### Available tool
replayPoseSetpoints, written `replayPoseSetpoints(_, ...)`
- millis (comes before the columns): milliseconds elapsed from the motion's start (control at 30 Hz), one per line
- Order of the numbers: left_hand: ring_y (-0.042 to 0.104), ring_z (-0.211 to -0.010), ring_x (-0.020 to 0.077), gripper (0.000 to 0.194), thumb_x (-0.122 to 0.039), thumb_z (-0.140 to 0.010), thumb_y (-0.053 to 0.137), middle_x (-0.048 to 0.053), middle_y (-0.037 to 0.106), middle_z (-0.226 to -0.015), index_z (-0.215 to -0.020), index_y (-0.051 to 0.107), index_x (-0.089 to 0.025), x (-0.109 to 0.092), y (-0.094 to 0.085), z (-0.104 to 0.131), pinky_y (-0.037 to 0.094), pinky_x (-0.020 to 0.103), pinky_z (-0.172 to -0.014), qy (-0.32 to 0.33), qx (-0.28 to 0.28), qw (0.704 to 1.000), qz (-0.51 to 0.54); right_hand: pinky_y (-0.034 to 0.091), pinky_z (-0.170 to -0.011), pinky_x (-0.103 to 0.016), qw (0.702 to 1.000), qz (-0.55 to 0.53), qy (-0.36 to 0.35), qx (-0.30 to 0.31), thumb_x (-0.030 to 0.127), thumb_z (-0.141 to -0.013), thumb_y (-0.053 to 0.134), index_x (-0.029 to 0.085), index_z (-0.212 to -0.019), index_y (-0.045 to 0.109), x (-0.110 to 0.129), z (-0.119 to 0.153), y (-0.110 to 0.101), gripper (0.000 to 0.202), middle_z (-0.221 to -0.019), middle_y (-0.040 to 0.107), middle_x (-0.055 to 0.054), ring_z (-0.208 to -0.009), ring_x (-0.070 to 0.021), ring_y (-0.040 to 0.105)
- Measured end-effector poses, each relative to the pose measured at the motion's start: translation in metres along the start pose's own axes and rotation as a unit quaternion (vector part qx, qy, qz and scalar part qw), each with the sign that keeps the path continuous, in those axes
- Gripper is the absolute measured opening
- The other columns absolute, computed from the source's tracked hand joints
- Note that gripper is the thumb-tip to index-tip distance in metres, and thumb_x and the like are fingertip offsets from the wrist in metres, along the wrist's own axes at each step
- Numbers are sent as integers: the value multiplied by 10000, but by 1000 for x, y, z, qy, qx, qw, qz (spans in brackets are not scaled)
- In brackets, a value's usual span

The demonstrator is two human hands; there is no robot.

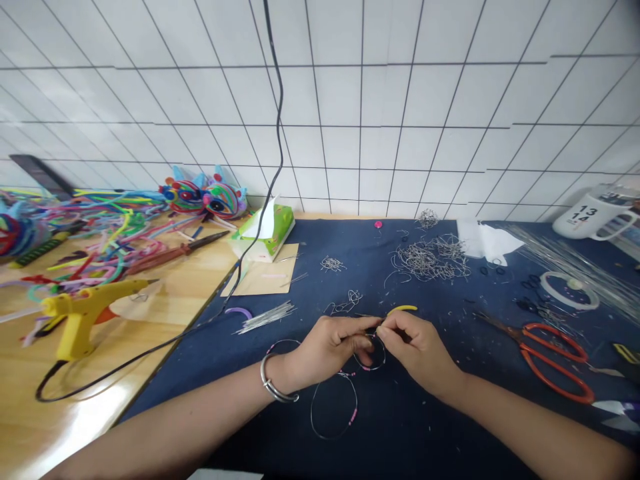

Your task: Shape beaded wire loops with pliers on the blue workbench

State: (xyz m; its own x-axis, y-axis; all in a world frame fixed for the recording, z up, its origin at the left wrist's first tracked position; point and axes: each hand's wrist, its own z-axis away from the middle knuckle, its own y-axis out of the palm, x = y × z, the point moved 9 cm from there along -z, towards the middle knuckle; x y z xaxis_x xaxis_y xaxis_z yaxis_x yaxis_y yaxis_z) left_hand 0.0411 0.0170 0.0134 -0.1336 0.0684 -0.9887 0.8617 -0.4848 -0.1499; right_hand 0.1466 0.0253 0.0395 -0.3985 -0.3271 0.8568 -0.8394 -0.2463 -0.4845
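Note:
Above the dark blue cloth, my left hand (327,350) and my right hand (425,350) meet fingertip to fingertip. Both pinch the top of a small thin wire loop (385,357) with pink beads, which hangs between them. The exact point of the pinch is partly hidden by the fingers. A larger wire loop with pink beads (353,416) lies on the cloth below my left hand. Another beaded wire loop (285,342) shows partly behind my left wrist. Just beyond my fingers are a yellow curved piece (403,309) and some bent wires (347,303).
Orange-handled scissors (555,360) lie to the right, near a white ring (570,291) and long straight wires (590,267). Tangled wire pieces (433,258) sit farther back. A yellow glue gun (83,310) stands left, its black cord (165,343) crossing toward a tissue box (265,233).

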Motion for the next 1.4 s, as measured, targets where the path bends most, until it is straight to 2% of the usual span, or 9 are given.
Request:
replayPoseSetpoints(167,659,-619,152,364,-227,-846,464,47,645,-763,-1203,528,-189,-7,4,0,508,261,-599,10,9,999,-31,350,-522,-204,998,-57,27,13,273,-836,454,180,-643,467,-7,1,3,215,-590,440,41,-538,-81,404)
replayPoseSetpoints(367,646,-605,145,244,-227,-832,495,55,653,-740,-1032,611,-151,-15,2,-1,487,232,-583,5,1,1000,-20,350,-505,-207,987,-145,72,12,339,-848,457,166,-681,503,-20,2,8,245,-611,473,35,-516,-71,410)
replayPoseSetpoints(500,646,-617,140,180,-254,-830,508,50,642,-734,-889,630,-135,-6,-4,-3,483,232,-606,0,-8,1000,13,351,-499,-205,976,-196,92,-6,354,-837,486,162,-704,520,-27,0,10,237,-621,483,35,-518,-66,418)
replayPoseSetpoints(667,617,-590,113,235,-289,-851,483,43,613,-777,-959,606,-121,6,-4,-5,490,241,-588,-9,12,998,54,342,-478,-203,962,-242,129,9,369,-824,511,159,-710,525,-35,-2,15,239,-611,486,37,-501,-62,413)
replayPoseSetpoints(967,439,-346,34,272,-374,-816,532,-24,545,-503,-869,615,-121,23,-8,-2,338,133,-351,-102,-11,990,94,365,-496,-208,962,-231,132,56,380,-829,502,162,-752,546,-36,-4,20,236,-646,526,22,-512,-65,440)
replayPoseSetpoints(1133,360,-310,14,269,-386,-806,542,-52,496,-451,-824,612,-127,26,-10,-1,260,116,-314,-110,-23,989,94,385,-526,-213,983,-137,91,85,384,-849,463,174,-794,553,-25,-6,15,235,-664,524,24,-545,-76,466)
replayPoseSetpoints(1267,392,-331,18,258,-376,-807,543,-53,506,-464,-868,605,-133,23,-18,-2,295,112,-333,-91,-52,989,99,412,-646,-255,995,71,-5,72,342,-886,387,190,-816,584,-8,-13,-1,259,-737,540,-4,-688,-114,508)
replayPoseSetpoints(1333,426,-358,28,261,-375,-805,546,-49,516,-485,-900,600,-138,22,-26,-3,340,117,-350,-81,-84,988,105,415,-740,-319,974,198,-67,83,361,-861,432,195,-892,594,-2,-15,-3,234,-861,558,-44,-823,-163,514)
replayPoseSetpoints(1400,455,-389,39,266,-377,-801,550,-45,523,-508,-916,595,-142,22,-35,-4,384,128,-372,-75,-117,984,111,408,-770,-407,933,330,-105,99,463,-739,577,196,-997,581,-4,-14,-2,371,-976,544,-96,-942,-254,480)
